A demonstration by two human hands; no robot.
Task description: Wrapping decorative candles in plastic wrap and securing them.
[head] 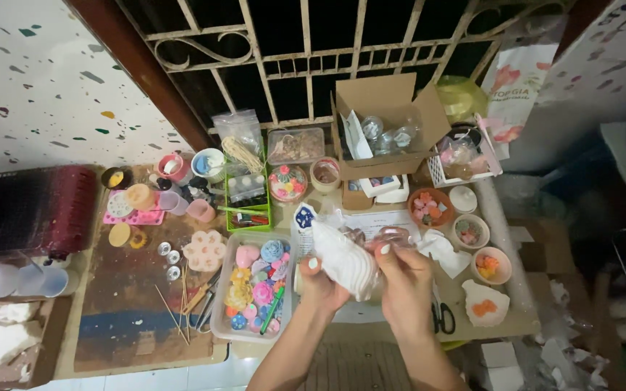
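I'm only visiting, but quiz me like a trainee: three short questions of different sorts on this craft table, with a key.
1. True or false: both hands grip the white shell-shaped piece.
2. What lies in the clear tray beside the left hand? A) small colourful shapes B) coins C) bread
3. Which tool lies on the table just right of the right hand?

Key:
1. True.
2. A.
3. The black-handled scissors.
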